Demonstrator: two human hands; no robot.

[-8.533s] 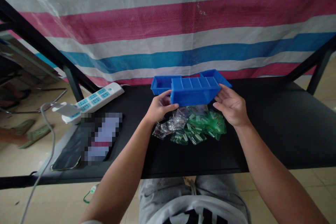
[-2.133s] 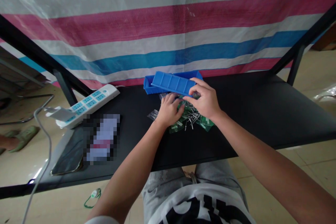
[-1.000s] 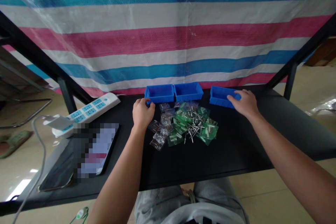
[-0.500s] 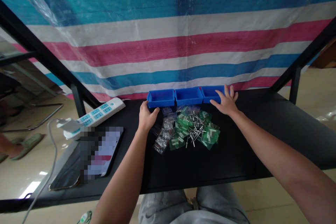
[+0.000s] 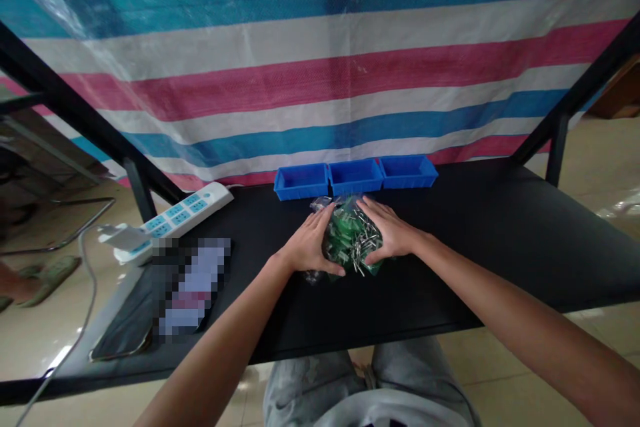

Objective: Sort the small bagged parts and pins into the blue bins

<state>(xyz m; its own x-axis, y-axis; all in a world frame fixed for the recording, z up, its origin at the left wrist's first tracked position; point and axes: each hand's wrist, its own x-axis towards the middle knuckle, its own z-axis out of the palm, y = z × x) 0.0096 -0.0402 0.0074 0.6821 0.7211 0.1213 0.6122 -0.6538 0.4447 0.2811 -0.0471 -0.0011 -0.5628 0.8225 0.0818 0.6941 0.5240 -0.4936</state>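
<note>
A heap of small green plastic packets (image 5: 344, 225) and loose thin silvery metal pins (image 5: 364, 244), like blind rivets, lies in the middle of the black table. Clear plastic packets (image 5: 314, 276) stick out at its left edge, partly covered. My left hand (image 5: 314, 244) curves against the heap's left side with thumb and fingers apart. From the right, my right hand (image 5: 390, 232) cups the heap in the same way, thumb low and fingers reaching over its top. Neither hand is closed around a single piece. Just behind the heap stand three blue bins (image 5: 355, 177) in a row.
A white power strip (image 5: 175, 217) with a plugged-in charger (image 5: 123, 238) lies at the table's left. Two flat dark devices, one a phone with a blurred screen (image 5: 197, 287), are in front of it. A striped plastic sheet (image 5: 320, 80) hangs behind the black table (image 5: 480, 240).
Both hands have left the outer ends of the blue bins and come inward and nearer to me, onto the heap. The spread packets and pins are now squeezed into a narrower pile.
</note>
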